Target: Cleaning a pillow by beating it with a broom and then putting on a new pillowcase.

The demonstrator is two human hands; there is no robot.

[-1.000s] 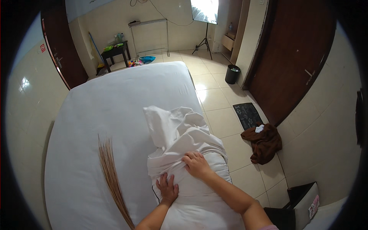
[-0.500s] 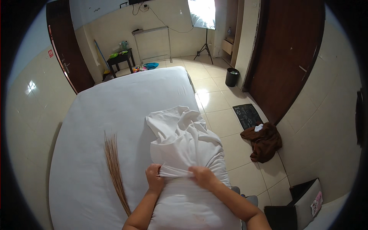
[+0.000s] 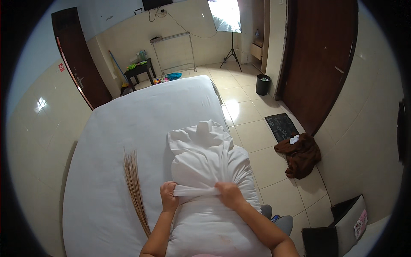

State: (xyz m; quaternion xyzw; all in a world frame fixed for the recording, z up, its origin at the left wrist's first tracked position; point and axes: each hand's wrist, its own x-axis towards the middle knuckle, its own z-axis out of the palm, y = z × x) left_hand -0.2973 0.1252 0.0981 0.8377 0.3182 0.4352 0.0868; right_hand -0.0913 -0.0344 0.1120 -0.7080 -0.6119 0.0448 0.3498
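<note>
Pulling white pillowcase (image 3: 201, 158) over pillow (image 3: 209, 222) on bed (image 3: 128, 128): left hand (image 3: 168, 195) & right hand (image 3: 229, 193) both clenched on case's open edge. Next prob. needs even tugs toward pillow's near end.

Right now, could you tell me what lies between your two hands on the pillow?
In the head view, a taut band of the white pillowcase stretches between the left hand and right hand, across the pillow.

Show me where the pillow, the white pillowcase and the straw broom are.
pillow (image 3: 214, 227), head view, bare lower part near the person.
white pillowcase (image 3: 205, 156), head view, bunched cloth over the far end.
straw broom (image 3: 133, 180), head view, middle of the bristles on the bed.
</note>
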